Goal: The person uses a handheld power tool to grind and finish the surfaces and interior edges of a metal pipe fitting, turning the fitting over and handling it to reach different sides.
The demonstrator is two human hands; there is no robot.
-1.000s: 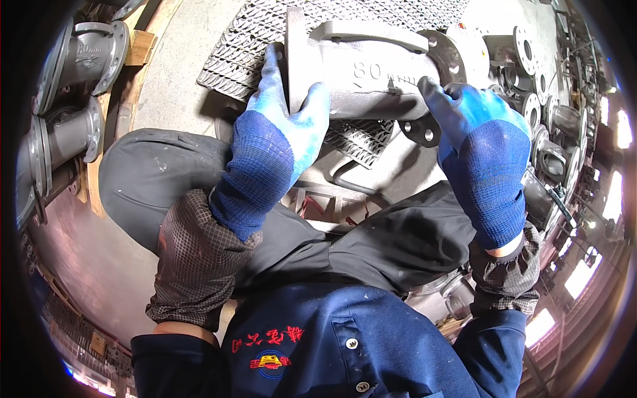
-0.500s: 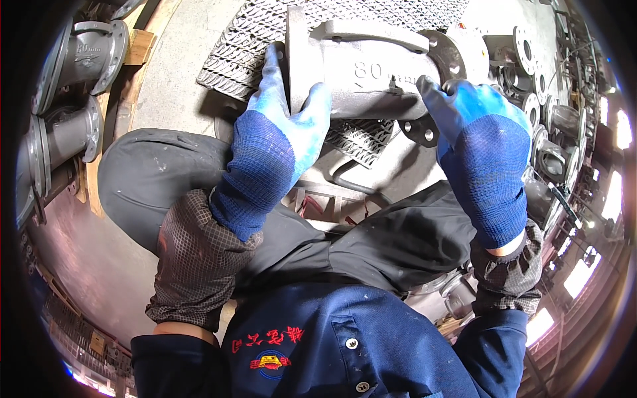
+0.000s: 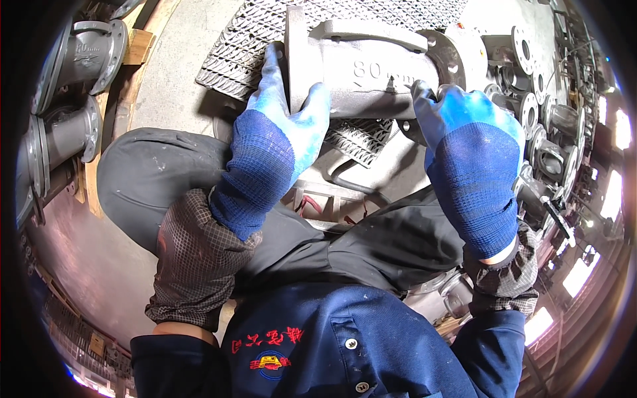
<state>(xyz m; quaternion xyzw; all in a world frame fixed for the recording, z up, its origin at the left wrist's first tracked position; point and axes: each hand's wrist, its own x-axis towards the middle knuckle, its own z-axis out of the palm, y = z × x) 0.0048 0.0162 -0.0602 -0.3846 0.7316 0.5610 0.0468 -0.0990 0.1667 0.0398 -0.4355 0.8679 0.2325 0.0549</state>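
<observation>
A grey cast metal valve body (image 3: 371, 73) with a flange at each end and raised markings on its side lies crosswise before me. My left hand (image 3: 285, 113), in a blue coated glove, grips its left flange, fingers behind and thumb in front. My right hand (image 3: 468, 132), gloved alike, has its fingers curled at the lower edge by the right flange (image 3: 450, 56); the fingertips are partly hidden. Under the valve body lies a metal mesh mat (image 3: 232, 63). Part of a dark drilled flange (image 3: 413, 129) shows below the right end.
Several similar flanged castings (image 3: 85, 56) stand on a wooden pallet (image 3: 139, 48) at the left. More grey flanged parts (image 3: 564, 123) crowd the right side. My bent legs (image 3: 166, 166) frame the work, with a dark curved rod (image 3: 358, 186) on the floor between them.
My right hand has shifted slightly left and down along the right end, covering more of the dark flange below. My left hand and the valve body look nearly unmoved.
</observation>
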